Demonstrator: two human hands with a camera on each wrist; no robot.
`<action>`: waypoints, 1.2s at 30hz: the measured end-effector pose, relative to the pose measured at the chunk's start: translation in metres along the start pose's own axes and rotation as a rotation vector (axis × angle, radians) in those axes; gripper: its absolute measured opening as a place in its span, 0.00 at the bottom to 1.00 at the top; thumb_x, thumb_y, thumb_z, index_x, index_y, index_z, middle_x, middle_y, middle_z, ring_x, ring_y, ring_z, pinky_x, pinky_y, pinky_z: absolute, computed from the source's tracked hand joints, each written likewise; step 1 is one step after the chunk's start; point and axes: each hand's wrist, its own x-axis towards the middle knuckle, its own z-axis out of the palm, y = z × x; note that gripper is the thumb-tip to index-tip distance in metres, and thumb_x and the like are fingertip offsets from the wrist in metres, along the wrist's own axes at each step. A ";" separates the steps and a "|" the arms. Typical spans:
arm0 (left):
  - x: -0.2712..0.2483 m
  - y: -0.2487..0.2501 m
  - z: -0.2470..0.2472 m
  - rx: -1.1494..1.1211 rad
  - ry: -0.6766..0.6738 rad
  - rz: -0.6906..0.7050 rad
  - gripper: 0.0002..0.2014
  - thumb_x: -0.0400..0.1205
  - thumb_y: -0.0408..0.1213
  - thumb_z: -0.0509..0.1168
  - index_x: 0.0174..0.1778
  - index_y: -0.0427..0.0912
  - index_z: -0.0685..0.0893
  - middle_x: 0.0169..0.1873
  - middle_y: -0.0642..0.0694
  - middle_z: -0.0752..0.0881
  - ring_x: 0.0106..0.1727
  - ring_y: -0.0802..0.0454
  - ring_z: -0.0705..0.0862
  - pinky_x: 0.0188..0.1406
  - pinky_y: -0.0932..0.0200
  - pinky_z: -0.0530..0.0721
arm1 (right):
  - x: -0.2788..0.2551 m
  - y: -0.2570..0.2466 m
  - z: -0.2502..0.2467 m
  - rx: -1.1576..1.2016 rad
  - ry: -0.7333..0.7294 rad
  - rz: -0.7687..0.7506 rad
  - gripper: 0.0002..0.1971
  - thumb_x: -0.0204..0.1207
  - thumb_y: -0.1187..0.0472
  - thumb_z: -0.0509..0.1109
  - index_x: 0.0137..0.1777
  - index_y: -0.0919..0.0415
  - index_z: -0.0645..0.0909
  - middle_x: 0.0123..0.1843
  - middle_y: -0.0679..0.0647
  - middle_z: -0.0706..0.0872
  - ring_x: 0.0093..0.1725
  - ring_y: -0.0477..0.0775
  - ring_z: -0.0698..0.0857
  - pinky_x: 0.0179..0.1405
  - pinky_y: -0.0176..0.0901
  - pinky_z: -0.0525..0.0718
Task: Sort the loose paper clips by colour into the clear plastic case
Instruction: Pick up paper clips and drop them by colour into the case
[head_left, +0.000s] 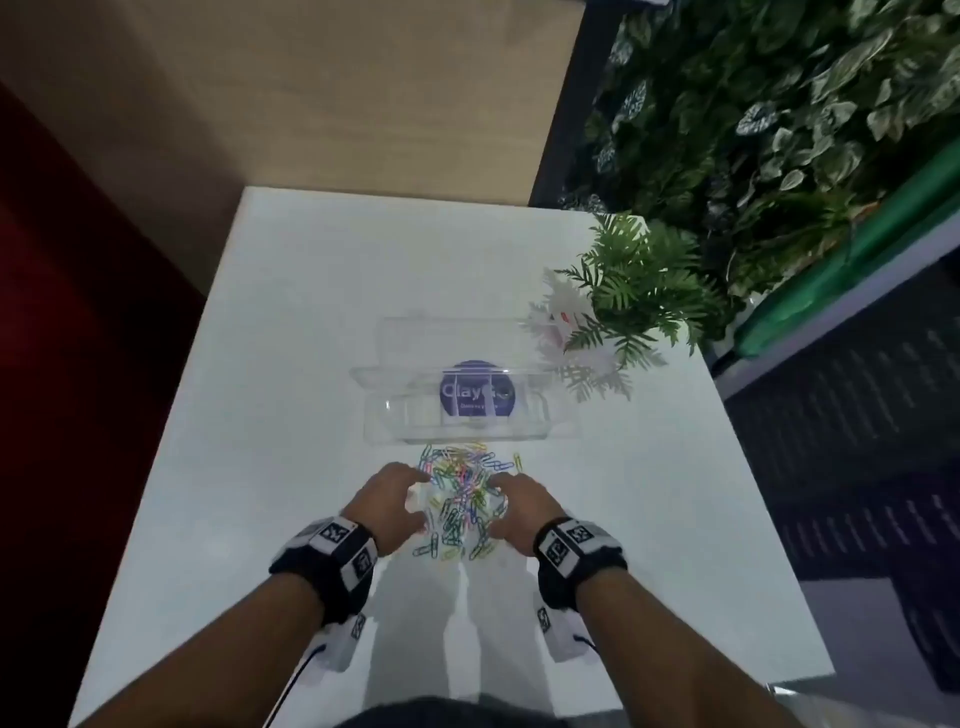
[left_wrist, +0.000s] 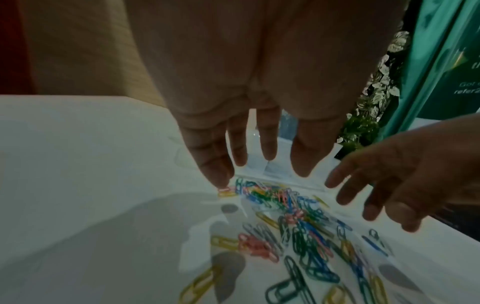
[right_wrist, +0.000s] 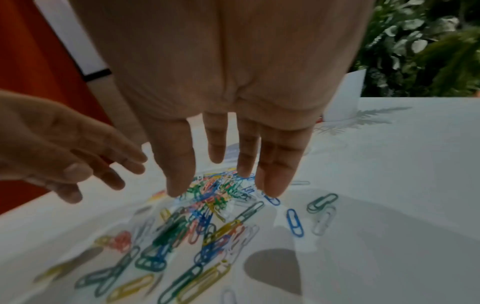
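Observation:
A heap of loose paper clips (head_left: 460, 493) in blue, green, yellow, pink and white lies on the white table (head_left: 291, 322), just in front of the clear plastic case (head_left: 415, 415), whose lid stands open behind it. My left hand (head_left: 397, 496) hovers at the heap's left side with straight, spread fingers (left_wrist: 215, 164); one fingertip touches a pink clip (left_wrist: 225, 189). My right hand (head_left: 511, 506) hovers at the heap's right side, fingers (right_wrist: 275, 168) also straight, tips just above the paper clips (right_wrist: 207, 197). Neither hand holds a clip.
A small potted fern (head_left: 628, 291) stands at the table's right, close behind the case. A round purple label (head_left: 475, 397) shows through the case. A wall of foliage (head_left: 779, 114) rises beyond the table's right edge. A wooden panel (head_left: 311, 93) backs the table.

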 end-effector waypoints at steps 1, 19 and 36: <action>0.005 -0.002 0.003 0.010 -0.018 -0.008 0.29 0.76 0.39 0.72 0.74 0.48 0.73 0.72 0.45 0.71 0.71 0.48 0.73 0.69 0.62 0.68 | 0.006 -0.002 0.002 -0.044 -0.005 -0.006 0.37 0.71 0.61 0.76 0.78 0.50 0.65 0.76 0.57 0.70 0.72 0.60 0.73 0.68 0.49 0.77; 0.007 0.003 0.042 -0.232 0.026 -0.154 0.27 0.73 0.18 0.55 0.67 0.39 0.78 0.66 0.40 0.77 0.66 0.44 0.77 0.62 0.64 0.71 | 0.061 -0.012 0.022 -0.436 -0.047 -0.275 0.42 0.64 0.65 0.78 0.75 0.41 0.63 0.70 0.58 0.63 0.64 0.67 0.68 0.60 0.60 0.80; 0.017 0.020 0.025 -0.555 0.174 -0.209 0.18 0.74 0.20 0.59 0.52 0.45 0.80 0.54 0.46 0.83 0.46 0.48 0.80 0.49 0.52 0.81 | 0.074 -0.012 0.018 -0.202 0.060 -0.301 0.08 0.77 0.66 0.65 0.50 0.61 0.85 0.49 0.60 0.77 0.51 0.65 0.82 0.44 0.42 0.73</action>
